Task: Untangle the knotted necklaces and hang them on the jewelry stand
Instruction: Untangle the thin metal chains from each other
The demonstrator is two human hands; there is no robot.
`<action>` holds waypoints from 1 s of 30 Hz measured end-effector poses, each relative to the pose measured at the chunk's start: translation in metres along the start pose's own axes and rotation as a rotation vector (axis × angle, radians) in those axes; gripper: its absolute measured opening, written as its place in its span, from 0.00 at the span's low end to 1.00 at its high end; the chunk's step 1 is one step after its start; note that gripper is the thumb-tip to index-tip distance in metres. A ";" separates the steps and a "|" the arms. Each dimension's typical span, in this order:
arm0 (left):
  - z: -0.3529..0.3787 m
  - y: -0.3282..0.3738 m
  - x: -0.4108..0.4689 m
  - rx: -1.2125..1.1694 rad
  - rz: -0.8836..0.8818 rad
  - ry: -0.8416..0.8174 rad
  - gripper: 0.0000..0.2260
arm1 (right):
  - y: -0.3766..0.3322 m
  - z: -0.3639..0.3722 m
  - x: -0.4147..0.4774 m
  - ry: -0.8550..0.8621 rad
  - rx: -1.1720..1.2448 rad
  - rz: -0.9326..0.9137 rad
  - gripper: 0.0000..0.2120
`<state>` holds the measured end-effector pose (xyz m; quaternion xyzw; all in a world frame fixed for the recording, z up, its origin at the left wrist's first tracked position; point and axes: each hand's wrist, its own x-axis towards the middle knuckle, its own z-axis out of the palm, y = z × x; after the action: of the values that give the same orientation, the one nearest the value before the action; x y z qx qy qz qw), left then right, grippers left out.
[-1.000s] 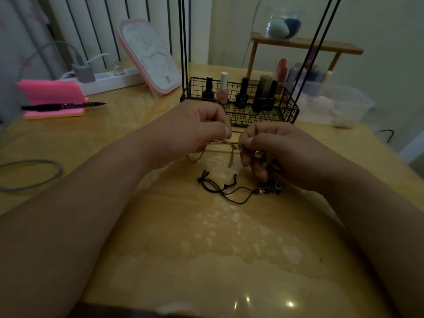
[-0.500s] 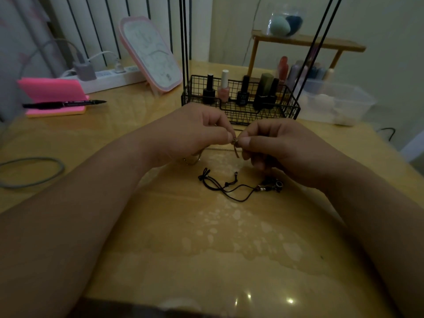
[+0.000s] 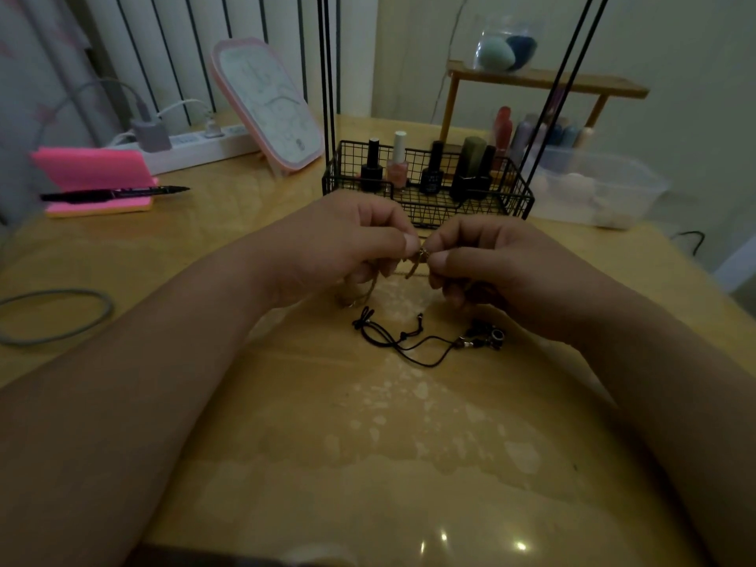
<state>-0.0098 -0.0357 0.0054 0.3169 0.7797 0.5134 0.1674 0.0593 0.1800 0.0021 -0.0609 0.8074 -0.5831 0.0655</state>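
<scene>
Fingertips (image 3: 410, 242) of both hands meet just above the centre of the frame, pinched together on one small gold tangle. The left hand (image 3: 352, 247) nips it between thumb and forefinger from the left. The right hand (image 3: 491, 263) nips it from the right, its other fingers curled under. Between the two pinches sits the knot of the gold necklace (image 3: 421, 252) — a short end dangles below it, and a loop of the same chain hangs under the left hand toward the table (image 3: 368, 464). Whether that loop touches the wood I cannot tell in this dim light.

Just below centre, a black cord necklace (image 3: 409, 347) lies on the table, apart from the gold one. Its cord crosses over itself and its beaded end is tucked close to the right wrist. No hand touches it.

Behind the hands, at upper centre, is the jewelry stand (image 3: 517, 194) — a black wire basket with thin rods rising out of the top of the frame. Nail polish bottles (image 3: 397, 165) sit in the basket. No necklace shows on the rods, though their tops are out of view.

By my judgement the task is somewhere between early and midway. The two pieces look separated from each other and the gold knot is in hand but not yet loosened. The black cord may need straightening, and both necklaces are yet to be hung.
</scene>
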 end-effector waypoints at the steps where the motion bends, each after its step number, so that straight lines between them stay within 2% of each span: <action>1: 0.000 0.000 0.000 -0.006 0.002 0.004 0.05 | 0.000 0.000 0.000 0.003 -0.013 -0.002 0.05; 5: 0.000 0.000 0.000 0.003 -0.008 0.007 0.07 | 0.000 -0.001 -0.001 0.016 -0.040 -0.011 0.04; 13: 0.001 -0.001 0.000 0.046 -0.011 -0.032 0.02 | -0.001 0.000 -0.001 0.046 -0.087 -0.040 0.04; 24: 0.003 -0.003 0.002 0.123 0.024 -0.022 0.09 | -0.001 0.001 -0.001 0.069 -0.097 -0.024 0.03; 30: 0.002 -0.005 0.002 0.177 0.041 -0.027 0.08 | -0.001 0.004 -0.002 0.073 -0.143 -0.009 0.04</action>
<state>-0.0114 -0.0341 0.0005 0.3532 0.8130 0.4417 0.1385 0.0615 0.1764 0.0019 -0.0478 0.8485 -0.5262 0.0289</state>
